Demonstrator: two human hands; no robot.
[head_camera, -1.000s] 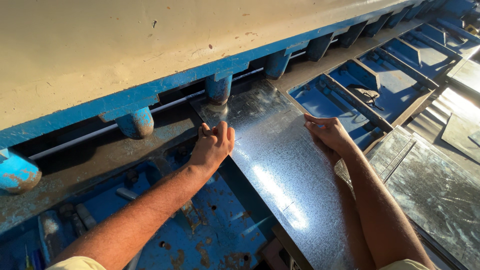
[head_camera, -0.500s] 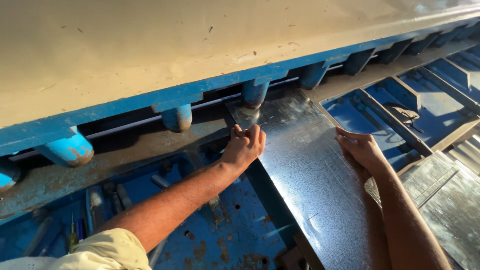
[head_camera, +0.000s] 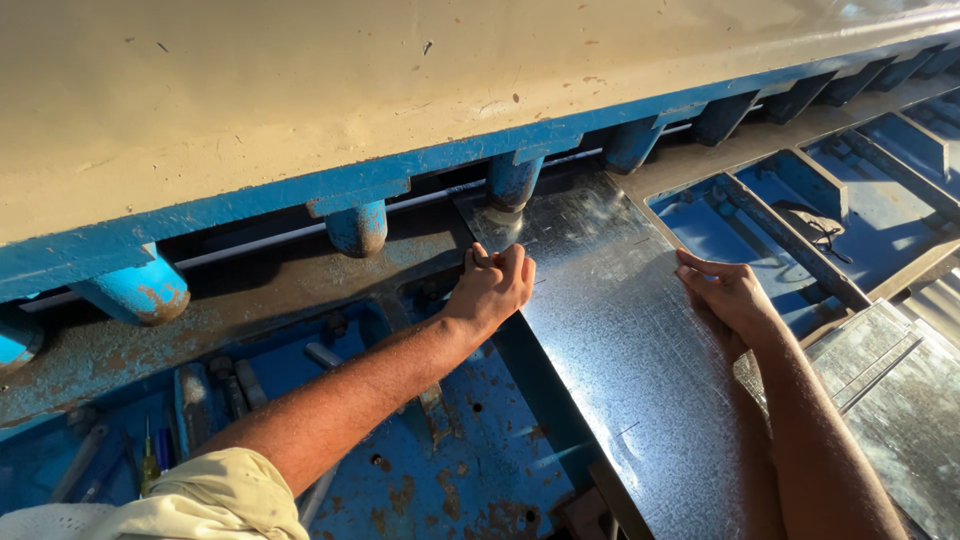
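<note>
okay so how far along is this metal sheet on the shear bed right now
Done: the galvanized sheet lies flat on the blue shear bed, its far end under the blue hold-down feet. In hand: the left hand grips its left edge, the right hand presses its right edge. Left: no cut shows; the sheet looks whole.

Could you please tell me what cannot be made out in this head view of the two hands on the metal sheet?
- Far end of the metal sheet: hidden under the machine's cream guard.
- Left hand fingertips: curled over the sheet's edge, grip unclear.
- Right hand palm: faces down, contact unseen.
- Sheet's near end: cut off by the bottom edge.
</note>
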